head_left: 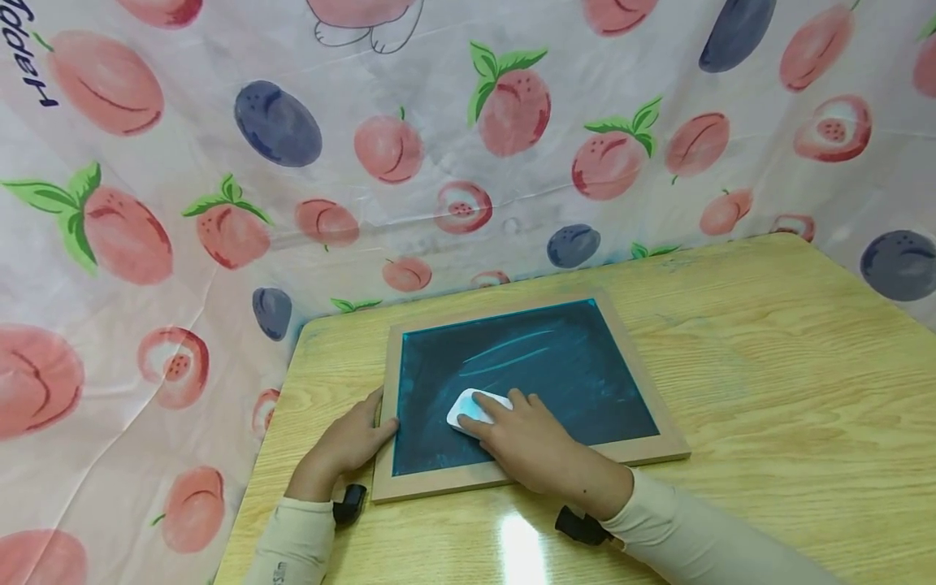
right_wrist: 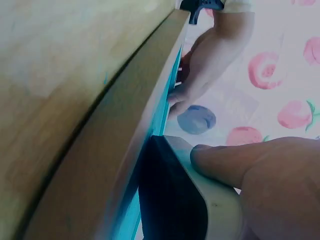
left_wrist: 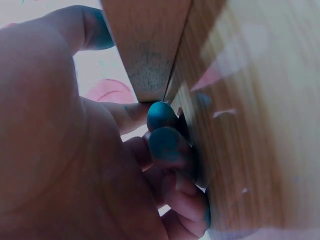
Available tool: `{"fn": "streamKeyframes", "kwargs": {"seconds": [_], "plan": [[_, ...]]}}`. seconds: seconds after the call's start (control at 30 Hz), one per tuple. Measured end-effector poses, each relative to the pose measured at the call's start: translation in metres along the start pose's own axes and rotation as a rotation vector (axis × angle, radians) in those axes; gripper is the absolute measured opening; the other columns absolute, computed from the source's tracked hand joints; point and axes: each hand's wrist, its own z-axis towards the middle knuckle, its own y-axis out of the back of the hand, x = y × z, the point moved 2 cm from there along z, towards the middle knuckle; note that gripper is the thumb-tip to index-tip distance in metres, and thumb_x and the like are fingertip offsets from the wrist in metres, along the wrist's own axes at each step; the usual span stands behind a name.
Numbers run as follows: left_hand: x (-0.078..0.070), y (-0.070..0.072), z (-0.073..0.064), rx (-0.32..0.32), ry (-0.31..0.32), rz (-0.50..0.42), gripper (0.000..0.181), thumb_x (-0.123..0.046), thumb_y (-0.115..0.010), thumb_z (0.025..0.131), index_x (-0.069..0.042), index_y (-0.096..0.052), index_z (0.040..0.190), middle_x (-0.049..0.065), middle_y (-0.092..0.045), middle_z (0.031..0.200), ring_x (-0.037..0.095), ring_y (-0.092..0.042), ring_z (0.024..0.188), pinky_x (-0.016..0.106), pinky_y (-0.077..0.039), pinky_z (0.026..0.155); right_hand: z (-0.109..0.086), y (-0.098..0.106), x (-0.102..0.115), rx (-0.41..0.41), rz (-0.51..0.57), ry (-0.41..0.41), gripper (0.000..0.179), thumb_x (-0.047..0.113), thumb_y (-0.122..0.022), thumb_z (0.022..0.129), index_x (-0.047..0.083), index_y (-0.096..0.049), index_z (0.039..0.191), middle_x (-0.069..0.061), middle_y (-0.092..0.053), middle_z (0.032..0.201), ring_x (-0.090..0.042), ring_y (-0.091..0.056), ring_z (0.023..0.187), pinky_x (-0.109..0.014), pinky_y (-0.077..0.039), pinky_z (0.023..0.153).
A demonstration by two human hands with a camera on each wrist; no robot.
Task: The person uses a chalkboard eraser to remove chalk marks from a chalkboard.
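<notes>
A chalkboard [head_left: 578, 390] in a light wooden frame lies flat on the table, its dark surface hazed with blue-green chalk. My right hand [head_left: 530, 447] grips a white chalkboard eraser [head_left: 462, 406] on the lower middle of the board. In the right wrist view, the eraser's dark underside faces the board and the thumb [right_wrist: 220, 162] lies along its pale top. My left hand [head_left: 347, 439] holds the frame's left edge, thumb on top and fingers beside it. Blue-green chalk coats its fingertips [left_wrist: 165, 142] in the left wrist view. Two curved chalk strokes [head_left: 504, 349] show above the eraser.
The wood-grain table [head_left: 753, 390] extends to the right of the board, with faint bluish smudges. A cloth [head_left: 439, 122] printed with peaches hangs behind and along the left side. Dark wrist devices [head_left: 581, 526] sit at both sleeve cuffs.
</notes>
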Motion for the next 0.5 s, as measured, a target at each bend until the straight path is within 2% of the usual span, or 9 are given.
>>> {"fn": "streamKeyframes", "kwargs": {"seconds": [0.13,0.33,0.5], "plan": [[-0.001,-0.001,0.001,-0.002,-0.001,0.002,0.069,-0.036,-0.053,0.102,-0.014,-0.023,0.161,0.016,-0.053,0.145,0.026,-0.062,0.109,0.050,-0.049,0.091,-0.001,0.001,-0.009,-0.010,0.007,-0.051,0.041,0.026,-0.062,0.100,0.027,-0.060,0.140,-0.014,-0.055,0.145,-0.041,-0.061,0.104,-0.053,-0.054,0.079],[0.000,-0.003,0.002,0.005,0.006,0.005,0.070,-0.037,-0.053,0.102,-0.015,-0.022,0.161,0.016,-0.054,0.145,0.024,-0.063,0.105,0.049,-0.049,0.091,-0.010,0.005,-0.048,-0.037,-0.016,-0.203,0.042,0.023,-0.065,0.097,0.023,-0.062,0.139,-0.017,-0.056,0.142,-0.043,-0.061,0.100,-0.055,-0.053,0.073],[0.001,-0.001,0.000,0.004,0.012,0.017,0.070,-0.038,-0.052,0.102,-0.014,-0.022,0.161,0.018,-0.051,0.147,0.028,-0.062,0.112,0.051,-0.048,0.093,-0.020,0.012,-0.080,-0.050,-0.024,-0.299,0.042,0.021,-0.067,0.097,0.021,-0.062,0.139,-0.020,-0.057,0.140,-0.047,-0.062,0.098,-0.060,-0.053,0.073]]}}
